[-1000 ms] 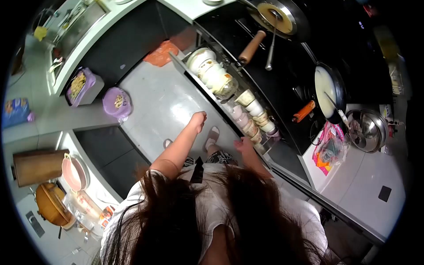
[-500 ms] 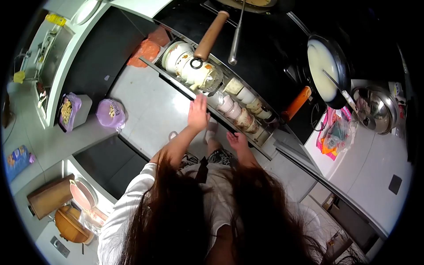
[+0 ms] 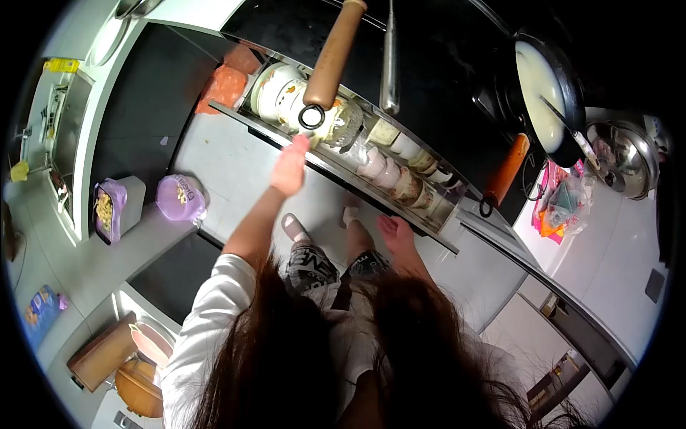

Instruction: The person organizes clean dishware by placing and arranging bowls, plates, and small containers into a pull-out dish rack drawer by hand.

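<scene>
An open drawer (image 3: pixel 336 168) holds stacked white bowls (image 3: pixel 282 96), a clear glass bowl (image 3: pixel 346 123) and several small cups (image 3: pixel 386 171). My left hand (image 3: pixel 291 168) is at the drawer's front edge beside the bowls, fingers stretched out, with nothing in it. Lower and to the right, my right hand (image 3: pixel 395 232) is open and empty, just in front of the drawer's front panel. A wooden pan handle (image 3: pixel 336 57) juts out over the drawer from the black stovetop (image 3: pixel 436 79).
A pan of pale liquid (image 3: pixel 539 93) with an orange-brown handle (image 3: pixel 509 171) sits at the right. Metal bowls (image 3: pixel 622 157) and plastic bags (image 3: pixel 564 200) lie on the right counter. A purple-lined bin (image 3: pixel 128 207) and purple basin (image 3: pixel 180 198) stand on the floor at left.
My left hand has moved forward to the drawer's edge and its fingers have straightened. My right hand stays near the drawer front. The view has shifted, with the wooden handle now over the bowls.
</scene>
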### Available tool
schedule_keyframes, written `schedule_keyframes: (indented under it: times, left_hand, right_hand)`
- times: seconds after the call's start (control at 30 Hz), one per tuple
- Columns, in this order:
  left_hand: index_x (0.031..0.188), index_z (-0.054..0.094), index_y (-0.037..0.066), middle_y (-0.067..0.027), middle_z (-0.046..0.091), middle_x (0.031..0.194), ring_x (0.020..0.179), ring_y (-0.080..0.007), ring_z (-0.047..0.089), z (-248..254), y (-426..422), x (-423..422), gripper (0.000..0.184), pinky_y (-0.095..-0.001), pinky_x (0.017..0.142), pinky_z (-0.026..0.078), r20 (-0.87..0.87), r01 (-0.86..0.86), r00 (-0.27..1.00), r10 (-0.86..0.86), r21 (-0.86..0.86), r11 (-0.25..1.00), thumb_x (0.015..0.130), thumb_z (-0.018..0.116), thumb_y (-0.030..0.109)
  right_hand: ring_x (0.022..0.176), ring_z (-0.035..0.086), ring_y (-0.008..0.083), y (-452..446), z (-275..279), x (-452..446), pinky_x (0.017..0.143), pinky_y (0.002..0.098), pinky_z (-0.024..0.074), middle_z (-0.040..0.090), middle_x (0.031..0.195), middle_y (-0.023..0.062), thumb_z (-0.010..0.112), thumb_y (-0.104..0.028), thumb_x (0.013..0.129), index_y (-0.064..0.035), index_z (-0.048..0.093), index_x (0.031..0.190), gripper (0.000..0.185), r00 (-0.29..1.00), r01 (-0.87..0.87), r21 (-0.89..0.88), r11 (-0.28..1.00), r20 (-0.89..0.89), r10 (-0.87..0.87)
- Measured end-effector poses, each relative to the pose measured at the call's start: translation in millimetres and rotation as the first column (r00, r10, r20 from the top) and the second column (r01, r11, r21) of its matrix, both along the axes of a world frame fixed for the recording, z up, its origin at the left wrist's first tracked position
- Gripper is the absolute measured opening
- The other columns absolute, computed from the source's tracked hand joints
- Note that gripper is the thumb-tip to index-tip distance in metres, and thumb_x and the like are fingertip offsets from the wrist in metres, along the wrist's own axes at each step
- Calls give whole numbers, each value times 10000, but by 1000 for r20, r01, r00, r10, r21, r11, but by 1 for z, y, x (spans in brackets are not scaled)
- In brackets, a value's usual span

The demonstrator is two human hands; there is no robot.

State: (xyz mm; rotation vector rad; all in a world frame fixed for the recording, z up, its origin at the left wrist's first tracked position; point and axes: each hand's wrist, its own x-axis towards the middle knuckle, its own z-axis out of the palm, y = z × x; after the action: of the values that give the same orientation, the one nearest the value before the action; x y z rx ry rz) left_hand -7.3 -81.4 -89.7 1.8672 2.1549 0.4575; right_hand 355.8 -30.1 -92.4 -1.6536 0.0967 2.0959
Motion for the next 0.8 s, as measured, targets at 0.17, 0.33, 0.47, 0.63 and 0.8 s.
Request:
schedule_keyframes:
  times: [0.17, 0.33, 0.47, 0.63, 0.8]
  left_hand:
    - [1388, 140, -34, -178, 136, 1465, 1365, -312, 110, -1, -4, -138, 689, -410, 1105, 120, -174, -249, 954, 243, -13, 968, 732, 351, -43]
    - [1399, 110, -11, -189, 117, 1464, 1364, -325, 88, -1, 1, -214, 747, -413, 1103, 127, -273, -379, 902, 335, -128, 917, 701, 366, -88]
    - [1396, 94, -32, -180, 87, 1475, 1371, -303, 81, 2, 3, -190, 723, -401, 1101, 130, -319, -383, 888, 330, -119, 916, 729, 373, -48]
    - [1361, 137, -108, -244, 173, 1433, 1338, -365, 168, 12, 1, -58, 684, -409, 1090, 155, -296, -133, 949, 106, -73, 988, 732, 388, -16]
    - [1388, 171, -37, -170, 155, 1464, 1357, -306, 153, 38, 1, 80, 701, -435, 1078, 167, -402, 173, 867, -296, -314, 934, 782, 443, 187]
  right_hand:
    - [1043, 543, 322, -3, 10, -15, 876, 403, 455, 559, 1067, 202, 456, -89, 858, 62, 447, 996, 205, 995, 77, 36, 996, 59, -79]
    - [1031, 536, 318, -1, 14, -20, 888, 412, 447, 553, 1021, 187, 473, -122, 868, 35, 438, 970, 191, 983, 160, 27, 987, 91, -162]
    - [974, 541, 314, -1, 25, -22, 899, 403, 440, 544, 972, 166, 488, -128, 864, 28, 443, 976, 198, 967, 243, 29, 970, 75, -245]
    - [992, 514, 311, 1, 21, -20, 892, 396, 427, 529, 962, 149, 495, -143, 860, 22, 483, 957, 193, 951, 305, 8, 952, 38, -306]
    - [1033, 480, 358, 6, 25, -18, 912, 443, 397, 490, 1089, 211, 520, -157, 833, 70, 451, 1068, 334, 953, 282, 81, 956, 93, -289]
